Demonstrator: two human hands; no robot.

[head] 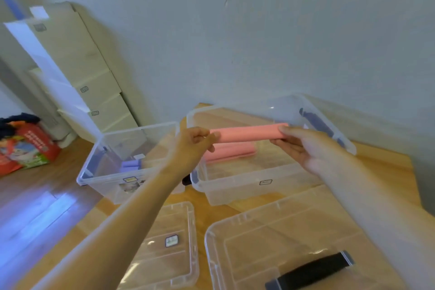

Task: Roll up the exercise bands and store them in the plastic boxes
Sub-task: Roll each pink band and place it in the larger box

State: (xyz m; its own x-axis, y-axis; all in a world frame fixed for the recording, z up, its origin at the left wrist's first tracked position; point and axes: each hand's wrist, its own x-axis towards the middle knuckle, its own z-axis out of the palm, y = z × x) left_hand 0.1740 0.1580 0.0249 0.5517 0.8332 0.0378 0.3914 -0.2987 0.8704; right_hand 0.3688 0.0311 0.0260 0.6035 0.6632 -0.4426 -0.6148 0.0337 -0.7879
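A rolled pink exercise band (pixel 249 133) is held level above the larger clear plastic box (pixel 235 189). My left hand (pixel 190 146) pinches its left end, and my right hand (pixel 303 146) grips its right end with the fingers curled under it. More rolled pink bands (pixel 231 152) lie inside that box, below the held one. To the left stands a smaller clear box (pixel 94 175) containing rolled purple bands (pixel 130 165).
Two clear lids lie on the wooden table in front: a small lid (pixel 179 259) and a large lid (pixel 237 242) with a black handle (pixel 315 271). Stacked beige cartons (pixel 94 82) lean on the wall at left. A colourful bag (pixel 26 148) sits on the floor.
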